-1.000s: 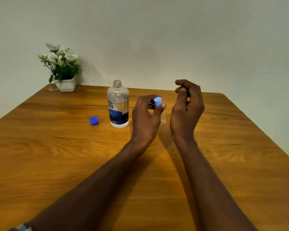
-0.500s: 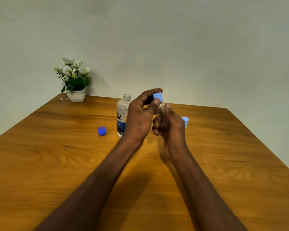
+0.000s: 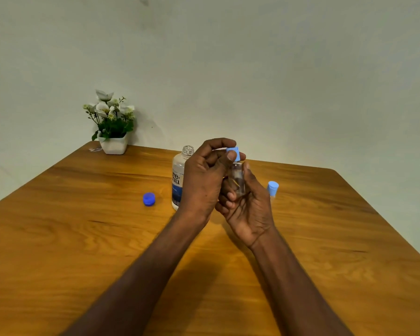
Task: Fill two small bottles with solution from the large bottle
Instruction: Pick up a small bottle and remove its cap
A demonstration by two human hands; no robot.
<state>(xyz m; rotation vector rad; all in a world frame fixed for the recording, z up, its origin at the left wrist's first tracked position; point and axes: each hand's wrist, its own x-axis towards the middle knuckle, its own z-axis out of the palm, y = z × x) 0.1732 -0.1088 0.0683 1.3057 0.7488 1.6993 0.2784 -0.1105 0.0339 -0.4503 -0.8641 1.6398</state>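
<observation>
Working the light blue cap on a small clear bottle, held above the table.

The right hand is wrapping the small bottle upright; the left hand is pinching its cap, probably twisting. Best keeping it level. Farther right, the second capped bottle is standing; farther left, the open large bottle and its blue cap.

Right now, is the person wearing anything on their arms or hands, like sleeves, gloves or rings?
No. Both forearms are bare all the way down to the bottom edge of the picture, with no sleeves showing. The left hand and the right hand have no gloves, and no rings, watch or bracelet can be seen. The fingernails look short and plain.
</observation>
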